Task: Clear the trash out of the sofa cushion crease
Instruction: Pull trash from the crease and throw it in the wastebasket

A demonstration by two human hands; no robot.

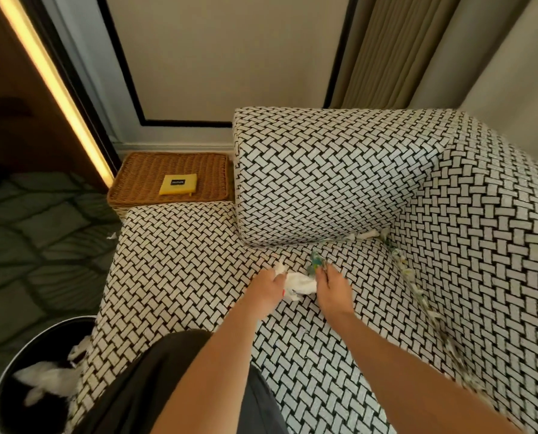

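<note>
Forearms (217,355) out: my left hand (269,288) grips the white tissue wad (302,285), right hand (333,289) pinches the green wrapper (317,264). Bunch both tight, then reach past my fingertips (325,274) for scraps (366,236) in the crease (292,244).

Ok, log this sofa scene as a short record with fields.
left hand: grips crumpled white tissue
right hand: pinches green-blue printed wrapper
crease: printed paper scraps lie along back and right seams
round black bin: left of black-and-white woven-pattern sofa, white tissue wads inside
</note>
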